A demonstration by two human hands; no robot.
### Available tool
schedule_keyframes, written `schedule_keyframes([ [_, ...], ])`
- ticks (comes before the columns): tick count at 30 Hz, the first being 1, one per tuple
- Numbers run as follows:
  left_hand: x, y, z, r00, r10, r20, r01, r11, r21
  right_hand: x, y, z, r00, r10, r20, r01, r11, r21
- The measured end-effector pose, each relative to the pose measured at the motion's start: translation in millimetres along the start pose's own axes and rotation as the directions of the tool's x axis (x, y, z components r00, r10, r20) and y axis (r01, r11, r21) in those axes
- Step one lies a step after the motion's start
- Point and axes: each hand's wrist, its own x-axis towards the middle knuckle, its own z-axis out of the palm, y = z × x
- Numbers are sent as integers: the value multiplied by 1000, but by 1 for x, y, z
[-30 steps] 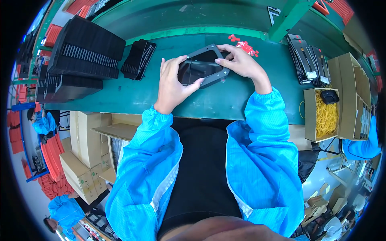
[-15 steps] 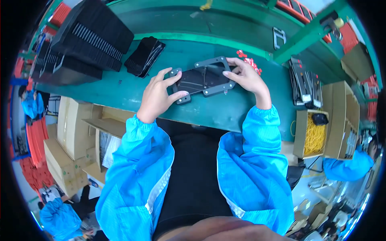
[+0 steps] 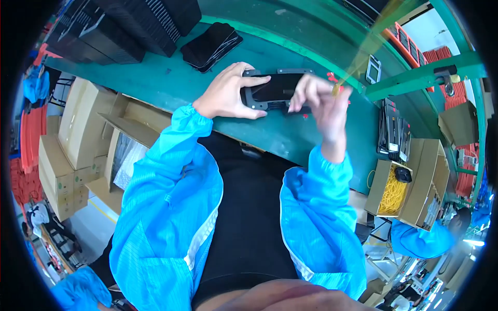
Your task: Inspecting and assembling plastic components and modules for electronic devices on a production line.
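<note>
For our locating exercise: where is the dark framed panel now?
In the head view, the dark framed panel is in the upper middle, over the green bench, its left end in the left hand and its right end by the right hand.

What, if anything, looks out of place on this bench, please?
Small red pieces lie loose beyond the right hand, partly hidden by it, rather than boxed like the yellow strands. I see no clear damage.
</note>
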Motion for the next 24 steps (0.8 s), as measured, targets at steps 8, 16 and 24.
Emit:
schedule_keyframes([
  [8,10,1,6,995,-82,48,89,985,-149,-60,53,47,938,-143,-316,-39,862,-505],
  [16,-7,35,21,992,114,-51,-106,984,144,-78,55,64,878,118,-464,-269,923,-275],
  [24,44,-29,4,981,-146,-124,95,934,-345,-104,32,60,864,-159,-477,-73,899,-433],
])
